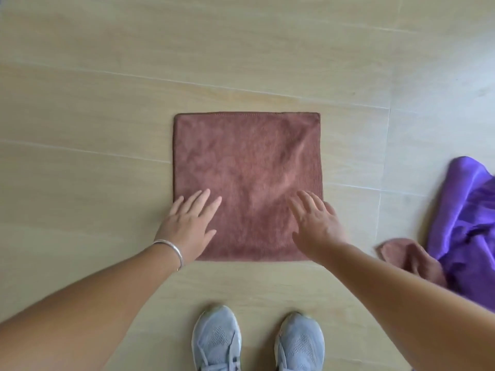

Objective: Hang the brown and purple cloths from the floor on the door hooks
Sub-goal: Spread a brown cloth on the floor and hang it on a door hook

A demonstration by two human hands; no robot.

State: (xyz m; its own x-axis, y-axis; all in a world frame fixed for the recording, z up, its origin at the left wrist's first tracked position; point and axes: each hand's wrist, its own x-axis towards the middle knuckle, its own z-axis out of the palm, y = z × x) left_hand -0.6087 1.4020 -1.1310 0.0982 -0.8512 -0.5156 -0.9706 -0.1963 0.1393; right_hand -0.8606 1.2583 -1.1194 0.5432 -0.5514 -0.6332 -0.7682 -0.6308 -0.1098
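- We count two brown cloths, one purple cloth, two hands and two grey shoes.
- The big brown cloth (247, 180) lies flat and square on the tiled floor (80, 116) in the middle of the frame.
- The small brown cloth (412, 259) is bunched up at the right of the frame, partly hidden by our right arm.
- The purple cloth (467, 223) lies crumpled at the right edge, touching the small brown cloth, and part of it runs out of the frame.
- The big brown cloth has straight edges, and its top edge shows a stitched hem.
- Bare floor lies all around the big brown cloth: lots of room above it and to the left, a strip below it before our shoes (257, 341), and a gap on the right before the other cloths.
- Our left hand (187, 223) is spread flat with the fingers apart, over the cloth's lower left corner, fingers on the cloth.
- A silver bangle (171, 250) sits on the left wrist.
- Our right hand (316, 223) is also spread wide, fingers apart, over the cloth's lower right part.
- Neither hand grips anything.
- We cannot tell if the right hand presses the cloth or floats just above it.
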